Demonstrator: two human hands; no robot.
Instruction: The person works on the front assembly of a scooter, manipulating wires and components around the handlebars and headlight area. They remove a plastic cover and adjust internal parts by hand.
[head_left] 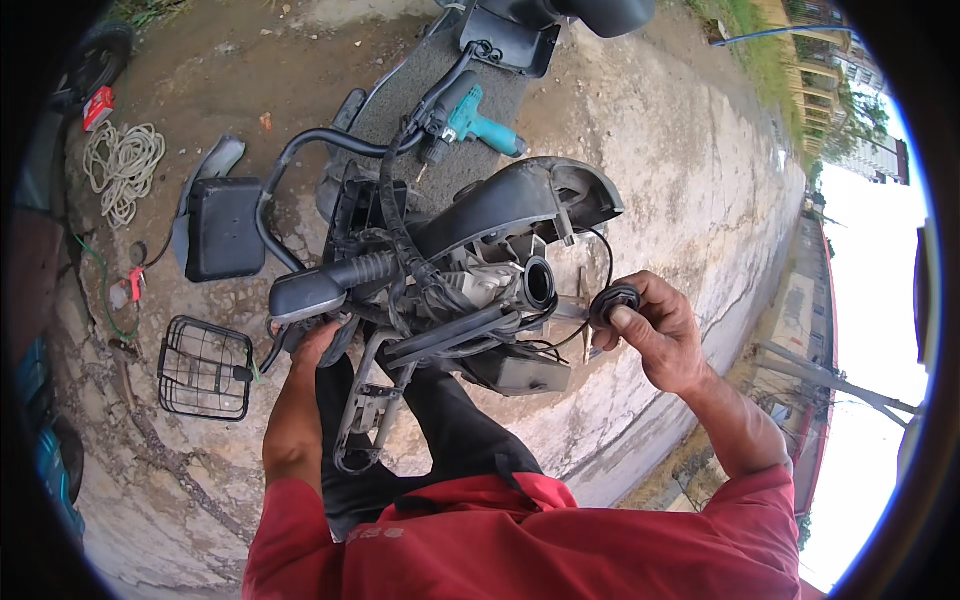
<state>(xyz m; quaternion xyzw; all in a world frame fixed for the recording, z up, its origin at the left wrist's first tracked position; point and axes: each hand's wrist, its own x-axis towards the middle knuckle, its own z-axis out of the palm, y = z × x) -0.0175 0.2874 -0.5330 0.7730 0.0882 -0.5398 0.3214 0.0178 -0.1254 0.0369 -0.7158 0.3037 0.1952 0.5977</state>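
In front of me stands a partly stripped scooter, its inner frame, wiring and dark plastic panels exposed. My right hand, off its right side, pinches a round, black, ridged cap between thumb and fingers. Black cable runs close to the cap; I cannot tell whether they join. Facing that hand is a round black opening on the scooter. My left hand is closed round a dark handlebar grip at the left, below a black rear-view mirror; most of its fingers are hidden.
A teal cordless drill lies on the scooter's footboard. On the ground at left are a black wire basket, a dark plastic panel, coiled pale rope and a red box. A metal bracket juts toward my legs.
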